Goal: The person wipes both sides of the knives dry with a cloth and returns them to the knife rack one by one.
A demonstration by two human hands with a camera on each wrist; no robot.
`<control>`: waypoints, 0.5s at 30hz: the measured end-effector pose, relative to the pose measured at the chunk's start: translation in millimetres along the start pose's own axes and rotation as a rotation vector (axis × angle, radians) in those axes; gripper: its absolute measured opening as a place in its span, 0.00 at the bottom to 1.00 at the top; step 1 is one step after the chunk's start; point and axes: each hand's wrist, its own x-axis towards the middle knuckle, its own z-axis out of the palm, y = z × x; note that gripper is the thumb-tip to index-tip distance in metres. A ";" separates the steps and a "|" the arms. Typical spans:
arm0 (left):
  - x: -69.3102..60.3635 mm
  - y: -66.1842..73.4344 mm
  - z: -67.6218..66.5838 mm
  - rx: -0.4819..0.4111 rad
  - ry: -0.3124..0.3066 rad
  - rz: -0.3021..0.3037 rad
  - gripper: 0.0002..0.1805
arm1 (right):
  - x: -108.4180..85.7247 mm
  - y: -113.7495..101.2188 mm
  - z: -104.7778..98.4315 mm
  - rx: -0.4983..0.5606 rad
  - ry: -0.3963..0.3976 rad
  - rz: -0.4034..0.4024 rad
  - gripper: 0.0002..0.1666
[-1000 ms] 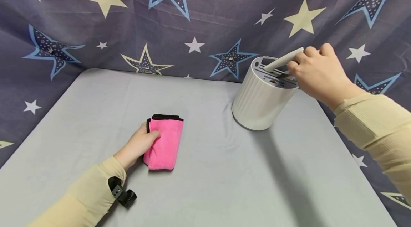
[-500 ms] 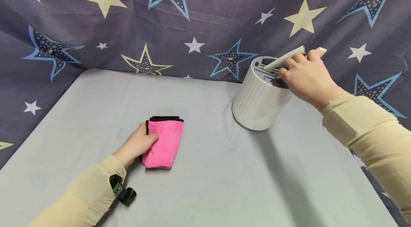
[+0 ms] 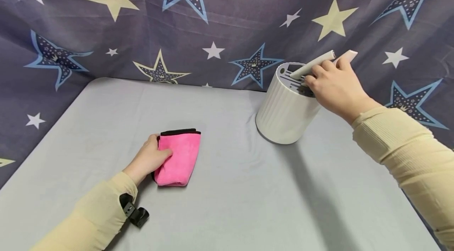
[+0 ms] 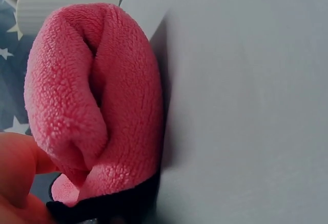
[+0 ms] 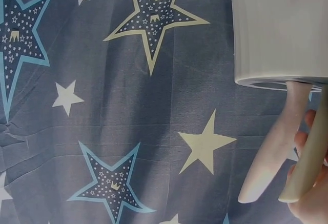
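Note:
In the head view my left hand (image 3: 147,160) holds a folded pink towel (image 3: 179,156) with black edging, thumb on top, just over the table. Close up in the left wrist view, the towel (image 4: 128,116) shows its rolled fold. My right hand (image 3: 337,89) grips the handle of a knife (image 3: 349,56) at the top of a white ribbed knife block (image 3: 283,113), its blade hidden. Beside its fingers a second pale knife handle (image 3: 313,64) sticks up from the block. Both handles show in the right wrist view, where fingertips (image 5: 309,117) appear between them.
The grey-covered table (image 3: 234,196) reaches to a dark star-patterned cloth (image 3: 241,26) hanging behind. The knife block stands near the back right edge. A black device (image 3: 134,212) is strapped to the left wrist.
My right hand has moved left and lower toward the block; the strip of blade is out of sight and the handle's end now shows. The towel has shifted slightly left.

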 end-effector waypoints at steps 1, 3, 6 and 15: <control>-0.2 -0.3 0.2 -0.003 0.006 0.004 0.41 | -0.2 -0.1 -0.3 -0.002 0.001 -0.003 0.10; -0.6 -0.7 0.4 -0.007 0.016 0.008 0.42 | -0.7 -0.3 -1.2 -0.002 0.006 -0.008 0.10; -1.0 -0.2 -0.6 -0.008 0.024 0.005 0.43 | -1.2 -0.6 -2.9 -0.009 0.017 -0.011 0.10; -2.1 5.4 -5.1 0.009 0.044 -0.014 0.45 | 1.0 -0.5 -10.1 0.010 0.090 -0.003 0.07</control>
